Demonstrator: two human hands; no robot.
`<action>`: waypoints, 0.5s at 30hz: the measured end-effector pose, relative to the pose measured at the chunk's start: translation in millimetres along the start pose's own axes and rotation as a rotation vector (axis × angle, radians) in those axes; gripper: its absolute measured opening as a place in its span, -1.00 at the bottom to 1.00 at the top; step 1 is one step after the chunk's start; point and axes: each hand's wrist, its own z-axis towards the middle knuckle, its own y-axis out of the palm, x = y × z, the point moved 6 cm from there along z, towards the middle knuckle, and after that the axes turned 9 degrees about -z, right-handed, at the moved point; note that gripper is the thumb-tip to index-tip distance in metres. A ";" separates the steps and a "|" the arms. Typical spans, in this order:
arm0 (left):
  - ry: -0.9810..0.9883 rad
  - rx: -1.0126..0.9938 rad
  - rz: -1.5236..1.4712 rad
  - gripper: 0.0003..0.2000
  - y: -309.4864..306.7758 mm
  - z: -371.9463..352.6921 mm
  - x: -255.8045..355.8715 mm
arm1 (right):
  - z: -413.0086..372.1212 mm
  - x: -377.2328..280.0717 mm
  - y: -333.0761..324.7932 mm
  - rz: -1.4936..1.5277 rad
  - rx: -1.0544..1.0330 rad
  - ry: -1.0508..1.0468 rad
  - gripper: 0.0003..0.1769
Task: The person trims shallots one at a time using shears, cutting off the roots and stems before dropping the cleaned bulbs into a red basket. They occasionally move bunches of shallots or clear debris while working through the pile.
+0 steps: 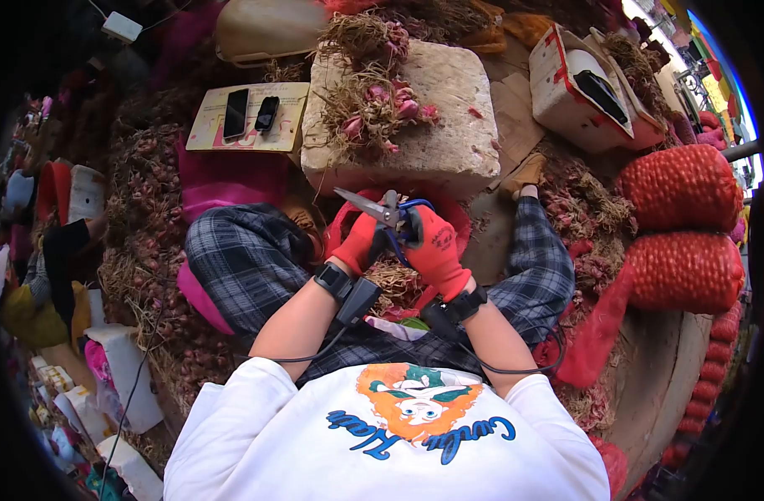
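My right hand [436, 249], in a red glove with a dark palm, is closed round the blue handles of a pair of scissors [388, 214]. The blades are apart and point to the left, above my other hand. My left hand [357, 242], gloved the same way, is closed close to the scissors; what its fingers hold is hidden. In front stands a pale foam block [461, 92] topped with bunches of shallots [373, 108] on dry stalks. Dry stalk clippings [396, 280] lie below my hands, between my legs.
Two phones [236, 113] rest on a yellow board left of the block. Shallots [148, 217] are heaped along the left. At right are full red net sacks [681, 188] and a white foam box [566, 96]. A cable runs between the wrist devices.
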 end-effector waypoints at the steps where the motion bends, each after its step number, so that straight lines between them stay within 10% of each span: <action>1: 0.006 0.017 -0.083 -0.60 -7.6 4.7 -8.9 | -0.7 -4.5 0.9 -0.023 0.025 -0.045 -0.70; 6: 0.047 0.103 -0.026 -0.66 20.7 -35.4 27.0 | -17.6 39.6 9.7 1.346 -0.305 0.709 -0.65; 11: 0.312 -0.037 0.402 -0.61 42.3 -42.4 46.2 | -21.9 49.5 -7.7 1.121 -0.201 0.615 -0.67; 15: 0.144 -0.105 0.186 -0.66 43.0 -28.5 40.9 | -25.2 41.3 -13.8 1.011 -0.065 0.590 -0.68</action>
